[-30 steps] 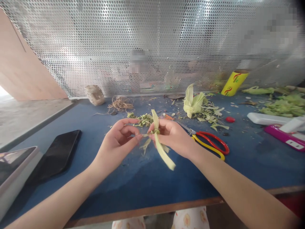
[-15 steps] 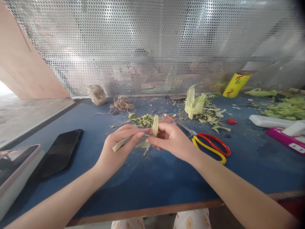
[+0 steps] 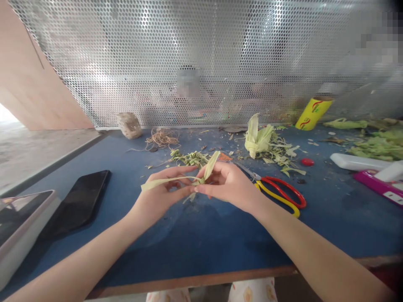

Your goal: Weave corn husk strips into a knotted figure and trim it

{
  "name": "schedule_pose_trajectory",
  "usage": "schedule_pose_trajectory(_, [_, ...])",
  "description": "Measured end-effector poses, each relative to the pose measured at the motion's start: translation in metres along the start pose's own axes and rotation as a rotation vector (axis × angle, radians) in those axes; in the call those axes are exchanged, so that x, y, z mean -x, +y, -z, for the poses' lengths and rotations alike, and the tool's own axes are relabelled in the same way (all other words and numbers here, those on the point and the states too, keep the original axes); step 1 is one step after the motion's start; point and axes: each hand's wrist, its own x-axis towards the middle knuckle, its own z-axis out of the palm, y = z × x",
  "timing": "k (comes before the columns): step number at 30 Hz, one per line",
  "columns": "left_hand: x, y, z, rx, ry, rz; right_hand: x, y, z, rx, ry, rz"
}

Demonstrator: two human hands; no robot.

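Note:
Both my hands meet above the middle of the blue table [image 3: 201, 247], each pinching the same pale green husk strip [image 3: 163, 181]. My left hand [image 3: 162, 193] grips the long end that runs out to the left. My right hand [image 3: 225, 184] pinches the knotted part, from which a short leaf end sticks up and frayed bits hang down. Just behind my hands lies a small heap of green cut pieces [image 3: 190, 158].
Red and yellow scissors [image 3: 277, 191] lie right of my hands. A black phone [image 3: 80, 201] and a grey tray corner [image 3: 19, 226] sit at the left. Husk bundle [image 3: 260, 140], twine [image 3: 160, 137], yellow roll [image 3: 311, 112] and a perforated metal screen [image 3: 201, 58] stand behind.
The strip hung down from my right hand a second ago. It has been swung up and to the left, and now lies stretched across my left hand.

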Motion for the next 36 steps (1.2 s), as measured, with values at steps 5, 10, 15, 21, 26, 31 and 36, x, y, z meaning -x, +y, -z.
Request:
schedule_pose_trajectory(5, [0.000, 0.001, 0.002, -0.007, 0.014, -0.037, -0.001, 0.001, -0.001, 0.061, 0.048, -0.008])
schedule_pose_trajectory(10, [0.002, 0.003, 0.004, -0.025, 0.107, -0.060, -0.004, 0.003, 0.003, 0.049, 0.140, 0.029])
schedule_pose_trajectory(15, [0.002, 0.002, 0.008, 0.074, 0.049, 0.020, -0.007, 0.003, 0.010, 0.045, 0.217, 0.067])
schedule_pose_trajectory(21, [0.003, 0.009, 0.007, 0.253, -0.065, 0.032, -0.005, -0.002, 0.009, 0.106, 0.144, 0.088])
schedule_pose_trajectory(26, [0.005, 0.006, -0.004, 0.269, -0.121, 0.070, -0.001, -0.001, 0.002, 0.191, 0.141, 0.162])
schedule_pose_trajectory(31, [0.003, -0.001, -0.010, 0.261, -0.106, 0.048, 0.001, 0.000, -0.004, 0.245, 0.105, 0.139])
schedule_pose_trajectory(36, [0.003, 0.001, -0.008, 0.192, -0.075, 0.038, 0.000, 0.002, 0.001, 0.247, 0.147, 0.188])
